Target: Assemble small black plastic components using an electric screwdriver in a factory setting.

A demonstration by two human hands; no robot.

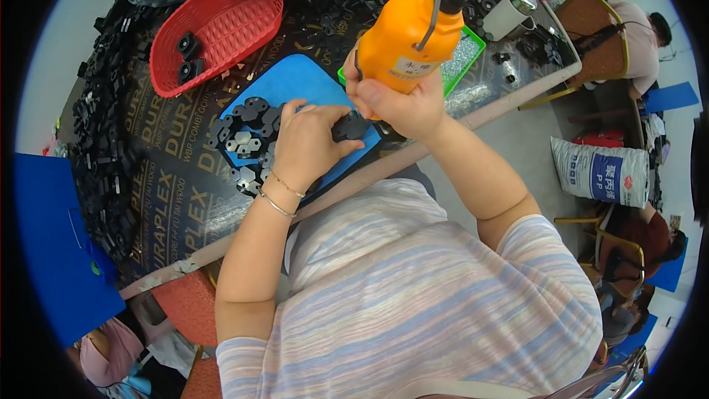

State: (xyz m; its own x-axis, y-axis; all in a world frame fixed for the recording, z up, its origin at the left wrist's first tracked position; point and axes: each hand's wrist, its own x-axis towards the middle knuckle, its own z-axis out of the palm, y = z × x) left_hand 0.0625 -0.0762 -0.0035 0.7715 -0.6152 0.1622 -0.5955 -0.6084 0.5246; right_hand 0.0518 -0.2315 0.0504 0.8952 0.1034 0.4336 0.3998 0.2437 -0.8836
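Observation:
With its fingers wrapped round the body, my right hand [402,103] grips an orange power screwdriver [410,33] that hangs from a metal hook and points down. Just left of it, my left hand [314,137] pinches a dark round plastic part [350,127] over a blue mat [288,74]; the driver's lower end meets this part, though my right hand hides the tip. Small black plastic parts [255,109] lie in a group on the mat beside my left hand. Among them are a few silvery metal pieces [244,145].
A red basket [221,26] with two black parts stands at the back left. Behind my right hand is a green tray [465,63] of small metal pieces. Black parts [111,170] heap along the left edge. A steel flask [509,15] stands back right; other people sit beyond.

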